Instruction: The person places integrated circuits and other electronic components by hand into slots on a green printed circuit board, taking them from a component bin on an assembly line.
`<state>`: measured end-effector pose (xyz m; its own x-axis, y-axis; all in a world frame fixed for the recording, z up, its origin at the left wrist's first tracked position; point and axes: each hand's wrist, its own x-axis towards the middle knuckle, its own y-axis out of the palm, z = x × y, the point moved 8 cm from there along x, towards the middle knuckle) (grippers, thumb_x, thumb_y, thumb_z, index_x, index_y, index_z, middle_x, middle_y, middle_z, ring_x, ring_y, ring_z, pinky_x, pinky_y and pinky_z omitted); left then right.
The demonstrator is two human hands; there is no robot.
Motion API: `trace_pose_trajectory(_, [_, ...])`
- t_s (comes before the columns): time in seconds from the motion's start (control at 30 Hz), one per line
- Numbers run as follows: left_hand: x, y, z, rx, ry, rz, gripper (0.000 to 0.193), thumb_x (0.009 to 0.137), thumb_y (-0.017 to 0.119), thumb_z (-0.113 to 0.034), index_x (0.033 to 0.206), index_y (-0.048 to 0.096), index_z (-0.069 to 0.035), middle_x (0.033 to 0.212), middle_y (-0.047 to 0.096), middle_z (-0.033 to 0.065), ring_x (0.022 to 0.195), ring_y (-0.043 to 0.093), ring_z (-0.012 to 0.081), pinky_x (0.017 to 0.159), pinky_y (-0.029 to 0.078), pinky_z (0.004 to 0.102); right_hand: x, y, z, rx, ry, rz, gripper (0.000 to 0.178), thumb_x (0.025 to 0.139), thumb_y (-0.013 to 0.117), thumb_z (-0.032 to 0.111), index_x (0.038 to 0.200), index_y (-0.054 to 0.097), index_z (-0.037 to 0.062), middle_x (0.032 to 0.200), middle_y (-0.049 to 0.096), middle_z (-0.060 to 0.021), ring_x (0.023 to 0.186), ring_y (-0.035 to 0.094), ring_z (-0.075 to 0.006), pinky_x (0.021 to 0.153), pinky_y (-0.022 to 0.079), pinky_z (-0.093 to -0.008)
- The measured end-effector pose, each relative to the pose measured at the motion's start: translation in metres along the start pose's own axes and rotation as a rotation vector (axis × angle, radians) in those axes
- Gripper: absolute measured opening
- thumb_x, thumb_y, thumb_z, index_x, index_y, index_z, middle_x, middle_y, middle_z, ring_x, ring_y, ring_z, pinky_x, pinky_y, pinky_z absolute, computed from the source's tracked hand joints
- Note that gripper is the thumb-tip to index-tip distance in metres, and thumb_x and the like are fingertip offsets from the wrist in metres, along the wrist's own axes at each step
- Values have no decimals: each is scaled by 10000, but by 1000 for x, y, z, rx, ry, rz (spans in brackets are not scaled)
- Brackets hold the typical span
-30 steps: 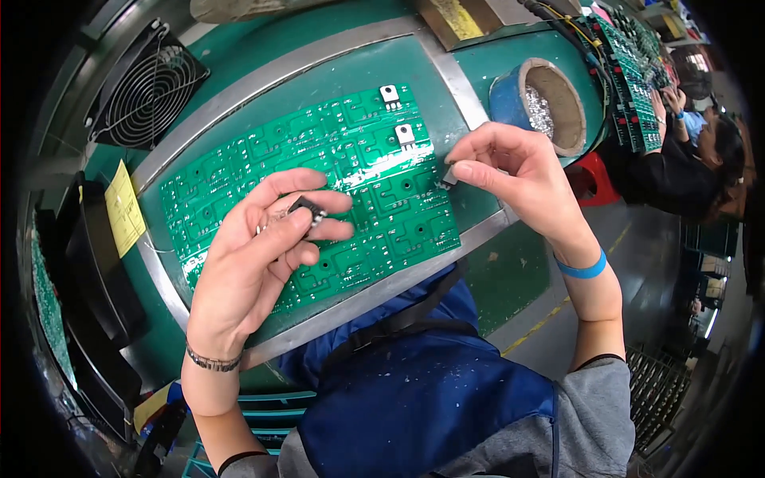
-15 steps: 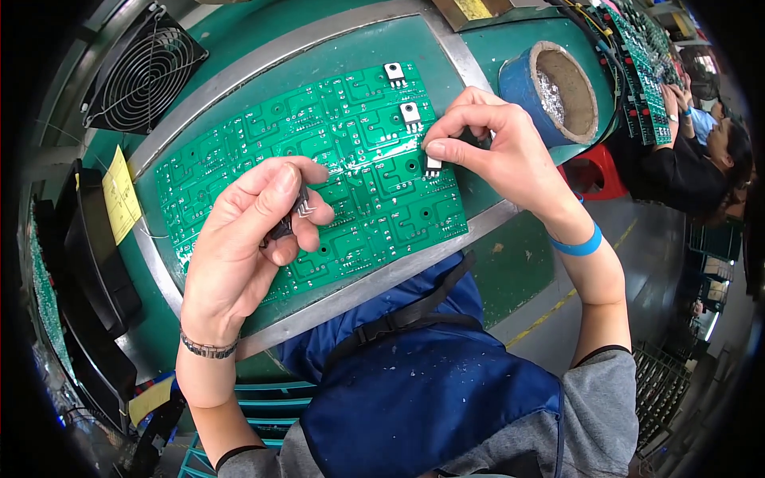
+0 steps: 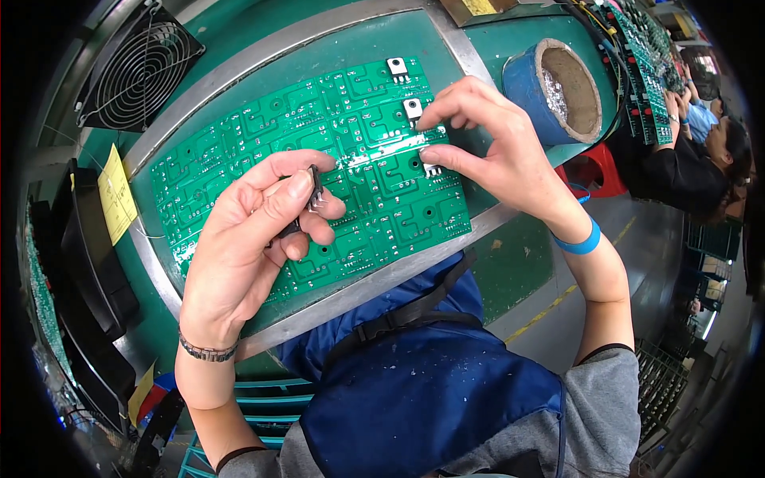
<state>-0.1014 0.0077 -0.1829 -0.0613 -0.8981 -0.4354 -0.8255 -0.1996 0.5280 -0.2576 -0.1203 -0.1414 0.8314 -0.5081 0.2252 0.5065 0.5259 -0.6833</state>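
Note:
A large green circuit board panel (image 3: 319, 119) lies on the bench in front of me. My left hand (image 3: 255, 231) is over its near left part, closed on several black three-legged transistors (image 3: 313, 193) with bent metal leads. My right hand (image 3: 502, 151) is at the panel's right edge, thumb and index finger apart. Its thumb covers most of a third transistor (image 3: 433, 170) on the board; only the leads show. Two more transistors, an upper one (image 3: 398, 69) and a lower one (image 3: 413, 110), sit along the same edge, metal faces up.
A metal-edged frame (image 3: 446, 36) surrounds the work area. A blue round pot (image 3: 530, 92) with silvery scraps stands at the right. A black fan (image 3: 143, 72) and a yellow paper (image 3: 118, 195) are at the left. Beyond the red stool (image 3: 598, 171), another person works on boards.
My right index finger has lifted away from the thumb, opening the pinch at the third transistor. My left hand has shifted slightly right with its transistors.

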Motion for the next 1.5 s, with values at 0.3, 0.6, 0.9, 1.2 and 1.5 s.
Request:
trace_pose_trajectory(0.3, [-2, 5, 0, -39, -40, 27, 225, 966, 573, -178, 1138, 578, -32, 1044, 685, 124, 886, 688, 154, 668, 523, 199, -11, 2, -4, -41, 55, -25, 362, 723, 787, 137, 1011, 585, 51, 1015, 563, -73, 848, 559, -226, 730, 477, -327])
trace_pose_trajectory(0.6, [-7, 11, -2, 180, 38, -40, 205, 893, 678, -144, 1051, 621, -26, 850, 644, 29, 708, 580, 55, 595, 460, 176, 2, 22, 62, 365, -11, -93, 299, 739, 795, 117, 941, 592, 27, 776, 602, -53, 691, 590, -145, 615, 483, -265])
trace_pose_trajectory(0.9, [-10, 11, -2, 49, 38, -48, 258, 949, 577, -144, 1164, 570, -1, 1006, 642, 46, 797, 612, 81, 644, 484, 181, -8, 14, 46, 352, 199, 100, 182, 812, 693, 44, 992, 670, 24, 823, 652, -34, 739, 620, -111, 671, 500, -250])
trace_pose_trajectory(1.2, [-5, 12, -1, -140, 92, -35, 355, 982, 492, -78, 1286, 422, 92, 1214, 562, 187, 1132, 594, 243, 962, 522, 259, -55, 0, -1, 319, 477, 30, 136, 808, 737, 128, 910, 720, 40, 866, 671, -14, 801, 584, -94, 690, 443, -240])
trace_pose_trajectory(1.5, [0, 0, 2, -184, 62, 117, 343, 999, 515, -269, 1165, 557, 28, 1015, 654, 108, 843, 648, 97, 616, 520, 151, -56, 9, -8, 284, 393, -6, 123, 789, 768, 144, 878, 749, 61, 828, 603, -11, 803, 535, -110, 707, 406, -257])
